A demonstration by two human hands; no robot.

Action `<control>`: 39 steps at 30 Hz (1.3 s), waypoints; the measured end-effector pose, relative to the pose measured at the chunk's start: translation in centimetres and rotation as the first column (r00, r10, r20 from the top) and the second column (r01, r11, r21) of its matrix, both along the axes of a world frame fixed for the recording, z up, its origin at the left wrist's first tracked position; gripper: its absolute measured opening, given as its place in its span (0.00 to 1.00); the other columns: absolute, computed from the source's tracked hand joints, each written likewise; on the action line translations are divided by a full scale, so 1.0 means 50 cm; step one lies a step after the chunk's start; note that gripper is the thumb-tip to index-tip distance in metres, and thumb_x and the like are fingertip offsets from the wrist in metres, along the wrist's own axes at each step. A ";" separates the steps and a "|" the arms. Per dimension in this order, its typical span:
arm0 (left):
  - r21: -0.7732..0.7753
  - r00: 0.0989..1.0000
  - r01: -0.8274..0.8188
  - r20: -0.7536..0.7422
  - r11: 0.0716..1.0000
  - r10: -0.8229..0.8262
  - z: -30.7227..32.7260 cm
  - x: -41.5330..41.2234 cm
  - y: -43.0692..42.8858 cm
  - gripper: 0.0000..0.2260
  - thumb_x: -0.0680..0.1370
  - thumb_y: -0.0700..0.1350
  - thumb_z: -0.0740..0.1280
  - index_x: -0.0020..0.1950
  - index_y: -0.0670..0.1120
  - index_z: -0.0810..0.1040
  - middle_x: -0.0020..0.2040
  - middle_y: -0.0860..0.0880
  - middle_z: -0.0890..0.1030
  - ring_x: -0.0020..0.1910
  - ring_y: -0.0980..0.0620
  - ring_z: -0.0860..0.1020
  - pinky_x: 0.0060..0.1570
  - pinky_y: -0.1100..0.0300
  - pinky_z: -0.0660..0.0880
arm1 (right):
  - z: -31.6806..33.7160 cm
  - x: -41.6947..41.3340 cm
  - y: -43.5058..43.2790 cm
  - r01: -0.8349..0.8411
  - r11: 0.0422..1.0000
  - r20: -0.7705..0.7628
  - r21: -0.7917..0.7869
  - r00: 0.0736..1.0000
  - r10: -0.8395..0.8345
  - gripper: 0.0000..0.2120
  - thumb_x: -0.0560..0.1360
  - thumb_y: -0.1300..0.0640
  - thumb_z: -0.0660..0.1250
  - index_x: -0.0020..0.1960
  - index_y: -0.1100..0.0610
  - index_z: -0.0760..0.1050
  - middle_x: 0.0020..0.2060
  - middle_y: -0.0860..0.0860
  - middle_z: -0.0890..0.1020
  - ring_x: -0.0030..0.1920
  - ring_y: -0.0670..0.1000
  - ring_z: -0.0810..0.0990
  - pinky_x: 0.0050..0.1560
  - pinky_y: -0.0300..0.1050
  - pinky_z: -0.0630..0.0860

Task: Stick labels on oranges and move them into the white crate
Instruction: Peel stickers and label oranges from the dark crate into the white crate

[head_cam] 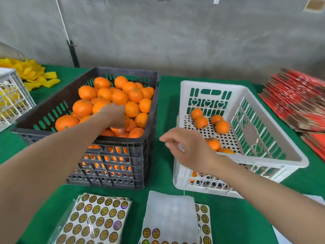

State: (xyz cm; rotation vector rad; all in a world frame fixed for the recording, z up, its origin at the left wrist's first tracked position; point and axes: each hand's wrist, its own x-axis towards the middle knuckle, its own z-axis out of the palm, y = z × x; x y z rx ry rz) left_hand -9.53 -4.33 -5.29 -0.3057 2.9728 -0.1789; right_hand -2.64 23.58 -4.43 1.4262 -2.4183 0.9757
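Step in hand: picking fruit. Left hand (114, 117) is down in the black crate (123, 72) at mid-table (167, 106), fingers curled over one orange (117, 129), motion-blurred. Right hand (190, 147) hovers by the near left corner of the white crate (263, 161), fingers loosely bent; can't tell if they pinch a label. A few oranges (222, 127) already lie in the white crate. Label sheets (96, 219) sit at the table's near edge. Next, probably: lift the orange, stick a label on it, drop it in the white crate.

Nothing actually readable here tbh. The round labels (98, 219) have some gold emblem that's too small to make out, and the print on the red cartons (297, 99) is just blur.
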 end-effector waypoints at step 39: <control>0.835 0.893 -0.359 0.437 -0.418 0.106 -0.199 0.351 0.230 0.35 0.53 0.49 0.77 0.59 0.42 0.76 0.46 0.40 0.84 0.43 0.43 0.83 0.39 0.54 0.80 | -0.247 0.159 0.028 0.311 0.947 0.231 0.080 0.919 -0.321 0.12 0.76 0.52 0.65 0.59 0.52 0.75 0.46 0.44 0.75 0.48 0.40 0.70 0.54 0.34 0.66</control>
